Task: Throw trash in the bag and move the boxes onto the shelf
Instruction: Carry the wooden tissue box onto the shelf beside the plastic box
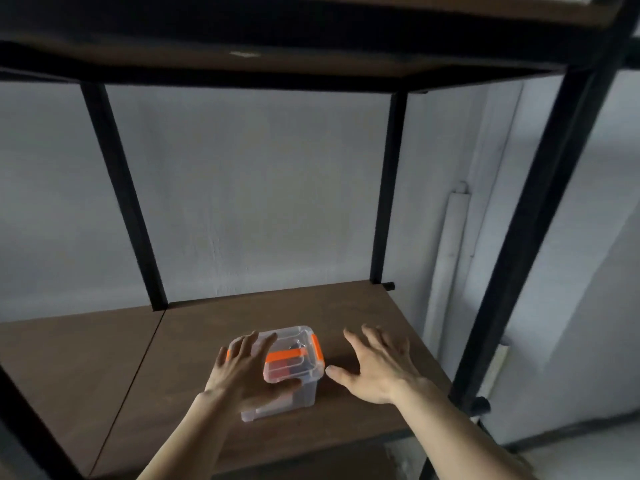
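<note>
Box (292, 362) sits on shelf (121, 348) between spread hands.

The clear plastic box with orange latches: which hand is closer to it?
Left. The left hand overlaps the clear plastic box; the right hand is spread beside it, apart.

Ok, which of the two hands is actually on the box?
The left hand: its spread fingers lie over the clear box with orange latches. The right hand is open beside it, over the bare shelf board, apart from the box.
</note>
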Tool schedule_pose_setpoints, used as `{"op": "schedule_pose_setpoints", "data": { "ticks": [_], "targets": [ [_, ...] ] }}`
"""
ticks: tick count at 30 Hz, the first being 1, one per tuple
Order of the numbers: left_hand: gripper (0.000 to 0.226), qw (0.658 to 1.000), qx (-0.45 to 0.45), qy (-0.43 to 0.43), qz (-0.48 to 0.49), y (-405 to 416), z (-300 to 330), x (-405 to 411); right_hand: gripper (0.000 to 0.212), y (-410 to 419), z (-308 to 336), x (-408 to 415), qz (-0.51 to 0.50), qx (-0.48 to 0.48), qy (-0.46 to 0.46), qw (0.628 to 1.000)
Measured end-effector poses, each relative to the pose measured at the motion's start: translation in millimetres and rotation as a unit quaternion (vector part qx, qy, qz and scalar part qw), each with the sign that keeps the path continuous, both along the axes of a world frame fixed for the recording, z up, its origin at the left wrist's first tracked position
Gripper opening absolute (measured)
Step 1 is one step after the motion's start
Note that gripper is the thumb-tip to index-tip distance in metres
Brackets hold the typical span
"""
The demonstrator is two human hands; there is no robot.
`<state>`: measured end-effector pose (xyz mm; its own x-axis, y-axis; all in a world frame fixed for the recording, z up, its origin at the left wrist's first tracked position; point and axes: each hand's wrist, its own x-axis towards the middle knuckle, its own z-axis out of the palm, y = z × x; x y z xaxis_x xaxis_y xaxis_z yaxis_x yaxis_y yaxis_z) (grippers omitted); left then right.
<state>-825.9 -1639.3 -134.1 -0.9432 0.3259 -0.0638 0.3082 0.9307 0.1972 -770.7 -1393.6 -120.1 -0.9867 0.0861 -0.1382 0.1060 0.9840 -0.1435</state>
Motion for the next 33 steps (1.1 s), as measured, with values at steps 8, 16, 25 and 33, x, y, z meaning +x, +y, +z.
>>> {"op": "schedule_pose_setpoints", "data": {
  "ticks": [8, 16, 25, 33],
  "targets": [
    [0.121, 0.996, 0.006, 0.019, -0.081, 93.7, 35.8, 101.8, 0.096, 80.1, 24.5, 149.9, -0.083, -0.042, 0.037, 0.995],
    [0.115, 0.968, -0.013, -0.012, -0.25, 241.8, 47.1, 263.6, 0.096, 200.9, 27.4, 387.4, -0.248, -0.039, 0.022, 0.968],
    [0.109, 0.881, 0.016, 0.008, -0.472, 437.5, 71.3, 458.2, 0.093, 291.7, 43.4, 661.8, -0.483, 0.0, 0.045, 0.875],
    [0.11, 0.78, 0.047, 0.014, -0.624, 573.7, 84.4, 622.6, 0.092, 339.6, 64.2, 842.6, -0.639, 0.045, 0.053, 0.766]
  ]
}}
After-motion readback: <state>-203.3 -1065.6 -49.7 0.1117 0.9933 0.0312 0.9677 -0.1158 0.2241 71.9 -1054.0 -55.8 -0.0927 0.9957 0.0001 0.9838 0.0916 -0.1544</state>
